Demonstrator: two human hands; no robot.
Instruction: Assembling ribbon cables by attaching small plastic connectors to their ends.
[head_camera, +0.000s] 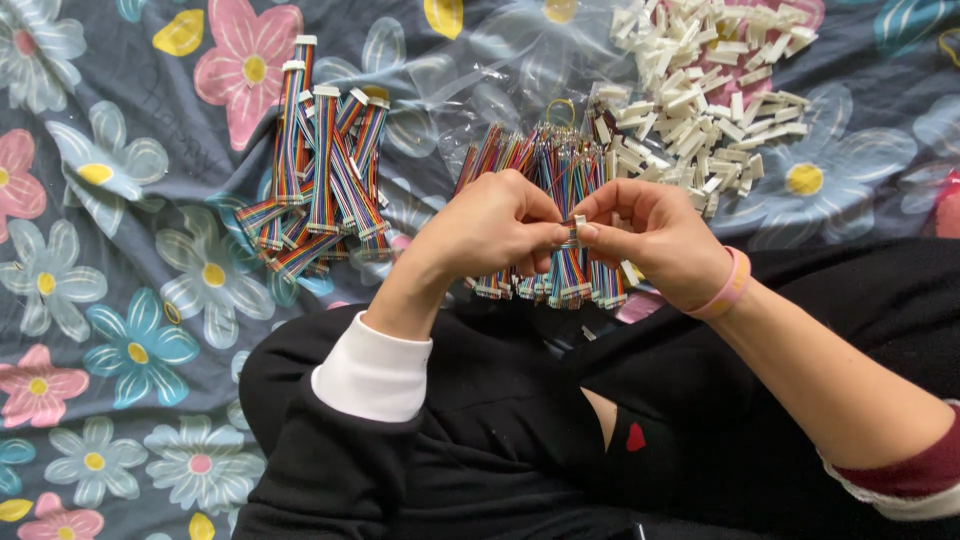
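Nearest of all, the person's black-clad lap (520, 450) fills the lower view, a white cuff (372, 378) showing at the left wrist and a pink wristband (731, 285) at the right. Just above the lap, the left hand (490, 228) and right hand (655, 235) meet fingertip to fingertip, both pinched narrow around one small white connector housing (578, 230) with a rainbow ribbon cable (570, 270) hanging from it toward the lap. Judging by that grip, the step in hand looks like seating the cable's end in the housing; the next move would seem to call for a straight, squared push so the end goes in evenly, with the left fingers steadying the piece.

Directly behind the hands, a bundle of loose rainbow cables (545, 160) lies on a clear plastic bag (460, 90), partly hidden by the knuckles. Left of that bundle, well apart from the hands, sits a pile of rainbow cables with white ends fitted (320, 180). Right of the bundle and farther back, a heap of white plastic housings (700, 90) spreads toward the top edge.

Everything rests on a grey-blue cloth printed with large pink, blue and white flowers (110, 300); nothing of the room beyond it shows.
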